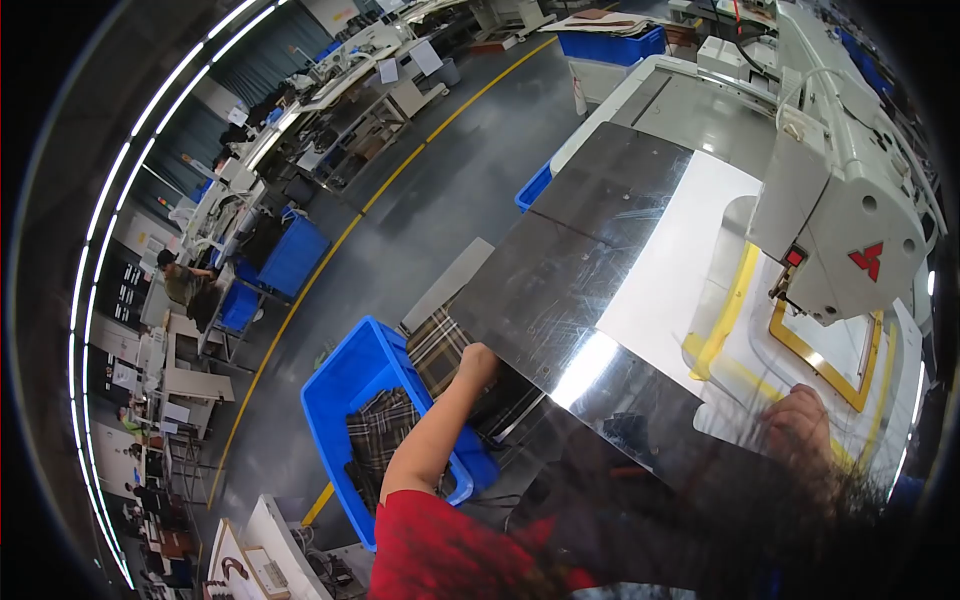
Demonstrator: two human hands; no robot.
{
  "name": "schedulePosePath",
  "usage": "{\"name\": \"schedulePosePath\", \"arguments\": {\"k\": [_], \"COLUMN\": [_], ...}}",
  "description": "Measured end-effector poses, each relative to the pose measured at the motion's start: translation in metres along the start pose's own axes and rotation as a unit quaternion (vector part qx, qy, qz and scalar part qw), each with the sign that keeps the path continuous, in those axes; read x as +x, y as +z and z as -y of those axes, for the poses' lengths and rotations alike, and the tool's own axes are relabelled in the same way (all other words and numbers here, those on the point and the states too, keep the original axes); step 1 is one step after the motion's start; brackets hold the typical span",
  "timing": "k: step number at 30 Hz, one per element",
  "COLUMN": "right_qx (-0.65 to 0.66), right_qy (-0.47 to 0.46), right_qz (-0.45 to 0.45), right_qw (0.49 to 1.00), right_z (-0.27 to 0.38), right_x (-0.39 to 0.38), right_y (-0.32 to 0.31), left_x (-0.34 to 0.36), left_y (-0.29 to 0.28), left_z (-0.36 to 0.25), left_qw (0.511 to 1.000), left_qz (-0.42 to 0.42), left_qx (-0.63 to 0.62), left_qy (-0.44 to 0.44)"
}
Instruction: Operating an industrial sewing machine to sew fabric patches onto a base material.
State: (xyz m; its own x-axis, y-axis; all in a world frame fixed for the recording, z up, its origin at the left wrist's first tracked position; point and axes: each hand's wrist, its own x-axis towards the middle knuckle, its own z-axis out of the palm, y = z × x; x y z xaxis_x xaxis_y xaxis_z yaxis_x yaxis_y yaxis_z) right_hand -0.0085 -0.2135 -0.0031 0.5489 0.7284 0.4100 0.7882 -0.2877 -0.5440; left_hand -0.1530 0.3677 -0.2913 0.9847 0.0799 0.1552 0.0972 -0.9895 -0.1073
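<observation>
two bare hands, one pair. left hand [479, 366]: curled at the near-left edge of the steel tabletop [570, 225], beside the brown-and-black plaid cloth [432, 350]; the fingertips are hidden, and whether they are clamped on the cloth cannot be told. right hand [797, 425]: fingers bent and close together, over the clear template sheet [720, 400]; whether they pinch it cannot be told, dark blur covering the wrist.

one plaid cloth, as above: just left of the left fingers, partly under the tabletop edge and reaching toward the bin.

one blue plastic bin [337, 372]: left of and below the left fingers, the forearm crossing its near side. contents: dark plaid pieces [385, 425], crumpled.

one white panel [655, 255]: up and left of the right fingers, lying flat on the steel.

one strip of yellow tape [738, 300]: up and left of the right fingers, running along the template.

one gold-yellow rectangular frame [857, 396]: just up and right of the right fingers, lying on the white work surface.

one pale sewing machine head [845, 225]: above the right fingers, well apart from them, overhanging the frame.

one red sleeve [430, 540]: below the left fingers, on the same arm.

one yellow floor line [362, 213]: well beyond the left fingers, up and left.
</observation>
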Motion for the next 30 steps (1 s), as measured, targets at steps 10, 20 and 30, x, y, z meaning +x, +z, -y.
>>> {"name": "schedulePosePath", "arguments": {"k": [10,20,30], "right_qx": [-0.009,0.041,0.036], "right_qy": [0.02,-0.009,0.01], "right_qz": [0.001,0.097,0.115], "right_qw": [1.0,0.994,0.993], "right_z": [0.0,0.0,0.004], "right_x": [-0.011,-0.008,-0.007], "right_y": [0.005,0.012,0.014], "left_x": [0.002,-0.047,-0.059], "left_y": [-0.086,-0.181,-0.162], "left_z": [0.036,0.119,0.099], "left_qw": [0.752,0.662,0.506], "left_qz": [0.09,-0.106,-0.274], "left_qx": [-0.53,-0.654,-0.693], "left_qy": [-0.38,-0.349,-0.435]}}
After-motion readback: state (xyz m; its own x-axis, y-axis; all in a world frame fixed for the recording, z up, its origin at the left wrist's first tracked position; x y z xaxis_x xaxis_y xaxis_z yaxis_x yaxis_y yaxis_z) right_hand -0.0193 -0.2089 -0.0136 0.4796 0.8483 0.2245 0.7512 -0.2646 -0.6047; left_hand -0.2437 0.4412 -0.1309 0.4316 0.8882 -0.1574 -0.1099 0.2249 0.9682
